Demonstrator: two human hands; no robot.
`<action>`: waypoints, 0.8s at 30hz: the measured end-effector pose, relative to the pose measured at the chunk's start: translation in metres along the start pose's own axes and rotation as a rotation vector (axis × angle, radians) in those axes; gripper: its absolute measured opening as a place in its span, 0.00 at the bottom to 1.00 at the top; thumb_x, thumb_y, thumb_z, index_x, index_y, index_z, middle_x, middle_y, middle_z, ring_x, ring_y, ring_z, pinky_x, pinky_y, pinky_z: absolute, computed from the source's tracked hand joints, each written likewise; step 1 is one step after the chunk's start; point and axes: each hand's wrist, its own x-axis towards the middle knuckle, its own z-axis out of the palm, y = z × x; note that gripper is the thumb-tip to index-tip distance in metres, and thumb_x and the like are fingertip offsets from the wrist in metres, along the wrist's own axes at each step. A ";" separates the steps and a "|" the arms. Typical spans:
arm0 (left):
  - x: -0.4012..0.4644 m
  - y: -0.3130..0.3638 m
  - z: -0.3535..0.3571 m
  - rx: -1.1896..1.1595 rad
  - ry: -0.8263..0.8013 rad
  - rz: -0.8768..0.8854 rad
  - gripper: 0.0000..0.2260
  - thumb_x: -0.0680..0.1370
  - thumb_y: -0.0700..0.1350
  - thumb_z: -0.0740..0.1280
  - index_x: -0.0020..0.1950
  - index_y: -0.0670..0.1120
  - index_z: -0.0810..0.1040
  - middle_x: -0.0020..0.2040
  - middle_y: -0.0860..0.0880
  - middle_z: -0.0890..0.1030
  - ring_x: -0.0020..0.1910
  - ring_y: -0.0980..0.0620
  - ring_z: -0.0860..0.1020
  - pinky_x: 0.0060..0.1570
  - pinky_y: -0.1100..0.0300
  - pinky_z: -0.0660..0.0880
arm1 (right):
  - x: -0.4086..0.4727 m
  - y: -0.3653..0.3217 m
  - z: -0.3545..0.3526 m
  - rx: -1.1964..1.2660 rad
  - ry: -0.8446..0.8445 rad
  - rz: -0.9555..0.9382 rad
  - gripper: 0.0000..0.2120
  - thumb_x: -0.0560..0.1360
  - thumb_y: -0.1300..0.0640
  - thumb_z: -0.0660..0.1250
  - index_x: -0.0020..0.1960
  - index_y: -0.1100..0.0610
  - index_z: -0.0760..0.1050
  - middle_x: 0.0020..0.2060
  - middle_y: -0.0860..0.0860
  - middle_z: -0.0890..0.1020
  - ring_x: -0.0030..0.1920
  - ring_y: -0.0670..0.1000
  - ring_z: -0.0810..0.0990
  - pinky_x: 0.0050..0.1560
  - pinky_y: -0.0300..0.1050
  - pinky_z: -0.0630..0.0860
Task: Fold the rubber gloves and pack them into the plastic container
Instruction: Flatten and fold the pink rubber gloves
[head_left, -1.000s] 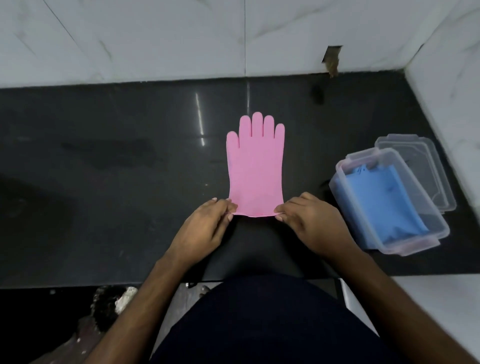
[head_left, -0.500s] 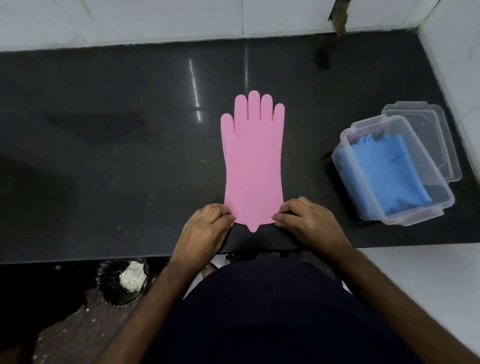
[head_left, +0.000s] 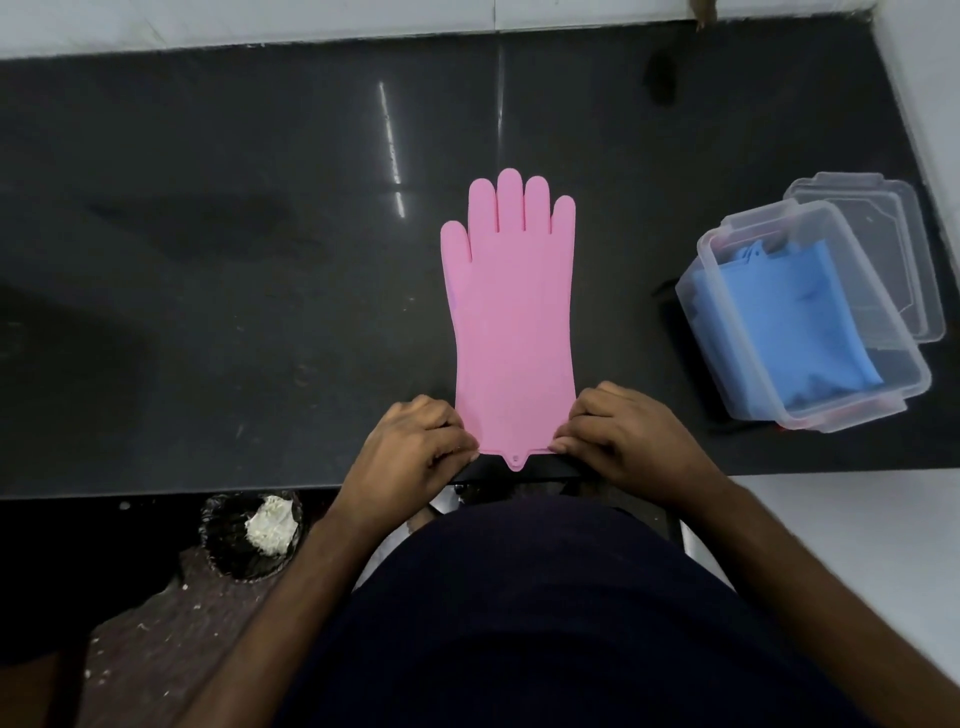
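blue glove (head_left: 795, 322) inside plastic container (head_left: 737, 387)

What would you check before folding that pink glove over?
1. Pink glove lies flat, fingers pointing away: ok.
2. Left hand pinches the cuff's left corner: ok.
3. Right hand pinches the right corner: ok.
4. Plastic container open, its lid lying behind it: ok.
5. Room left inside beside the blue glove: cannot tell.
6. Dark counter beyond the glove free for the fold: ok.
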 end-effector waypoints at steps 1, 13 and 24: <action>0.002 0.001 -0.001 -0.011 -0.002 -0.009 0.02 0.76 0.44 0.77 0.46 0.47 0.88 0.44 0.53 0.83 0.46 0.50 0.80 0.48 0.54 0.74 | 0.003 -0.001 -0.001 0.004 0.018 0.013 0.15 0.81 0.46 0.64 0.47 0.54 0.85 0.40 0.48 0.80 0.40 0.50 0.76 0.38 0.45 0.73; 0.069 -0.010 -0.004 -0.355 0.435 -0.524 0.06 0.79 0.44 0.72 0.45 0.54 0.84 0.41 0.62 0.84 0.43 0.62 0.82 0.43 0.73 0.75 | 0.067 0.012 -0.007 0.228 0.371 0.458 0.12 0.82 0.54 0.66 0.63 0.54 0.79 0.52 0.47 0.78 0.47 0.43 0.78 0.48 0.38 0.78; 0.167 -0.053 -0.013 -0.679 0.497 -0.877 0.13 0.76 0.55 0.74 0.40 0.47 0.83 0.36 0.52 0.84 0.34 0.54 0.79 0.38 0.55 0.77 | 0.146 0.066 -0.002 0.379 0.467 0.784 0.17 0.82 0.48 0.64 0.66 0.56 0.75 0.53 0.50 0.81 0.48 0.47 0.81 0.51 0.42 0.80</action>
